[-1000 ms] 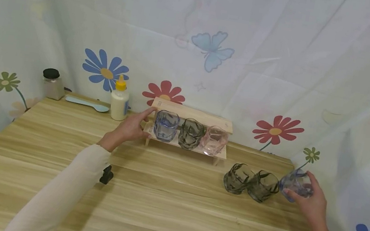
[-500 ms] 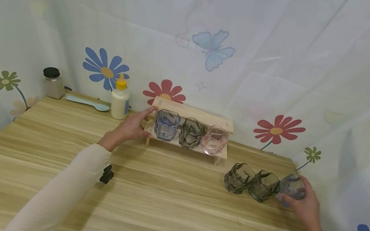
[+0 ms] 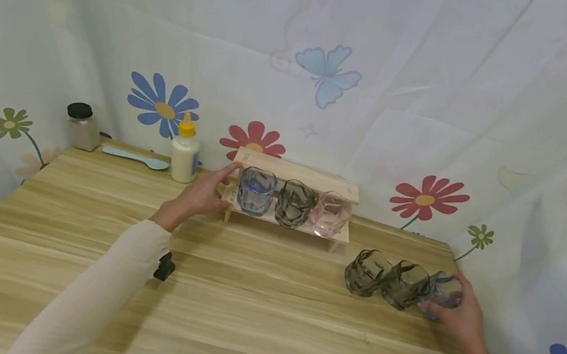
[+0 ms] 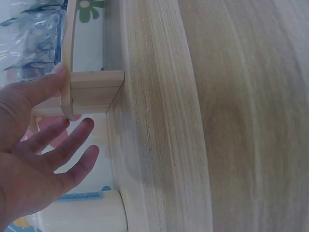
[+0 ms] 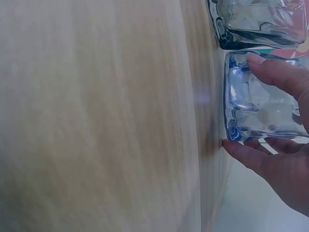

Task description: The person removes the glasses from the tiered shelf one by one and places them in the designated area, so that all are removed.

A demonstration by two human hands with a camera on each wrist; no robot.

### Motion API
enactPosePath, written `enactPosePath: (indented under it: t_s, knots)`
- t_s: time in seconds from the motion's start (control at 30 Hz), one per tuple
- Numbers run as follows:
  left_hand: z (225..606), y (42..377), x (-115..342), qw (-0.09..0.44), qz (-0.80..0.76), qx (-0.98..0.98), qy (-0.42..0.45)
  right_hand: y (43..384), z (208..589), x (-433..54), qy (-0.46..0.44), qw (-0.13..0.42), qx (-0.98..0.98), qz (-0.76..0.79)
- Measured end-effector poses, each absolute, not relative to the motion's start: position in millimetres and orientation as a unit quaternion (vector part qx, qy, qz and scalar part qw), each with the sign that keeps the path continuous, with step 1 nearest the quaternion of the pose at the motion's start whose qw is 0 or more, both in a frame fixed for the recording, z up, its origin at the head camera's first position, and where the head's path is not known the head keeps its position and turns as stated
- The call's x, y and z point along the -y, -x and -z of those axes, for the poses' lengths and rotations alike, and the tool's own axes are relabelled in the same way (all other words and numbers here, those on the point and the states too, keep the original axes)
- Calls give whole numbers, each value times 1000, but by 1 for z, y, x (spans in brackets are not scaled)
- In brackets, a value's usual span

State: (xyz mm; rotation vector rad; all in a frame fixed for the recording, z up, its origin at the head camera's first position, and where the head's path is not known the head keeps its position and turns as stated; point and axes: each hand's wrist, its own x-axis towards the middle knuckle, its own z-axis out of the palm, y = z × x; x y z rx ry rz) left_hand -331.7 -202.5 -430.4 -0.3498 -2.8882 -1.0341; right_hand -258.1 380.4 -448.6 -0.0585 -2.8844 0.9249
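Note:
My right hand [image 3: 466, 315] holds a clear blue-tinted glass [image 3: 444, 292], thumb on one side and fingers on the other. In the right wrist view this blue glass [image 5: 263, 101] is upright on the tabletop, close beside a dark grey glass [image 5: 263, 21]. Two dark grey glasses, one at left [image 3: 366, 274] and one at right [image 3: 405, 285], stand in line with it. My left hand [image 3: 201, 193] grips the left end of a small two-step wooden rack [image 3: 298, 170], its thumb at the lower shelf's edge. On that shelf stand a blue glass [image 3: 256, 192], a grey glass [image 3: 294, 205] and a pink glass [image 3: 330, 216].
Along the back left stand a black-lidded jar [image 3: 82, 129] and a yellow-capped bottle [image 3: 184, 156], with a light blue spoon [image 3: 134, 158] lying between them. A flower-print curtain [image 3: 340, 16] rises behind and beside the wooden table [image 3: 256, 330].
My right hand has moved left with the blue glass, bringing it against the row of grey glasses. My left hand stays at the rack.

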Motion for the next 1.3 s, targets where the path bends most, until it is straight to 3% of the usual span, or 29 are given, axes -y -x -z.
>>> enactPosePath:
  t_s: [0.93, 1.3]
  knots:
    - [429, 334, 199, 23, 335, 935, 114, 262, 450, -388, 2, 21, 952, -304]
    - [431, 333, 203, 27, 342, 932, 119, 262, 410, -387, -50, 27, 956, -289]
